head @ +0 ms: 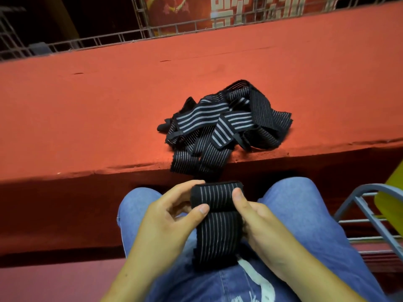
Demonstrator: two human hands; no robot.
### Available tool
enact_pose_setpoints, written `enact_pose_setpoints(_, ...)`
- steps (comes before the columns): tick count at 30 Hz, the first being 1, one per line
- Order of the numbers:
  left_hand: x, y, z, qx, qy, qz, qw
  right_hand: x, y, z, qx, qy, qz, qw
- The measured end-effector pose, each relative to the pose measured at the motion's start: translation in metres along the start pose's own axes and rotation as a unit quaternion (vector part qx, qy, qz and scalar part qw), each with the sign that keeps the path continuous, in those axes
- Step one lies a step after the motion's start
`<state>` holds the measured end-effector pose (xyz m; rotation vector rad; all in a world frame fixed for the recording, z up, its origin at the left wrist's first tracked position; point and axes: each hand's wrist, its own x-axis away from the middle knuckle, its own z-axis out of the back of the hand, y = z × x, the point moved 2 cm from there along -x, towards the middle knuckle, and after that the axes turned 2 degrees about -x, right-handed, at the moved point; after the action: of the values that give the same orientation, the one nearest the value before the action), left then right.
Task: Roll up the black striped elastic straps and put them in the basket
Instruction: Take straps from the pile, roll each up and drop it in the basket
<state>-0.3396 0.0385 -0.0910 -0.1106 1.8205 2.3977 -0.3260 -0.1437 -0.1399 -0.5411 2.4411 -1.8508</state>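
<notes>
Strap (214, 199) ribbed, half-rolled, both hands gripping

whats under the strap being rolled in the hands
Under the strap held by the left hand and right hand are blue jeans; the lap directly beneath is covered.

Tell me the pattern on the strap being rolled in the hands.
The strap is black with thin pale stripes running along its length, seen in the head view.

One black strap (216, 216) with thin white stripes is partly rolled at its top, its loose end hanging down. More striped straps (222, 125) lie in a messy pile, some hanging over the edge.
</notes>
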Motion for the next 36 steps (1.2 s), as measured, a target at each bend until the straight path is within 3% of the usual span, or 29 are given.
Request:
enact_pose_setpoints(8,0.001,0.003,-0.002,-0.052,-0.001,-0.026,0.998,0.000,-0.003,0.001,-0.040,0.002,-0.005,0.999)
enact_pose_setpoints(14,0.001,-0.001,-0.003,-0.011,-0.044,-0.001,0.999,0.000,-0.003,0.004,-0.043,0.022,0.015,0.999)
enact_pose_setpoints(18,0.002,-0.010,-0.005,0.019,-0.069,0.018,0.997,0.001,-0.007,0.005,-0.030,0.028,0.040,0.998)
enact_pose_setpoints(28,0.001,-0.009,-0.008,0.050,-0.029,0.034,0.998,0.003,-0.008,0.003,0.053,0.018,0.071,0.996)
enact_pose_setpoints(36,0.004,-0.008,-0.010,0.009,-0.049,0.024,0.998,0.007,-0.013,-0.002,0.087,0.033,0.094,0.991)
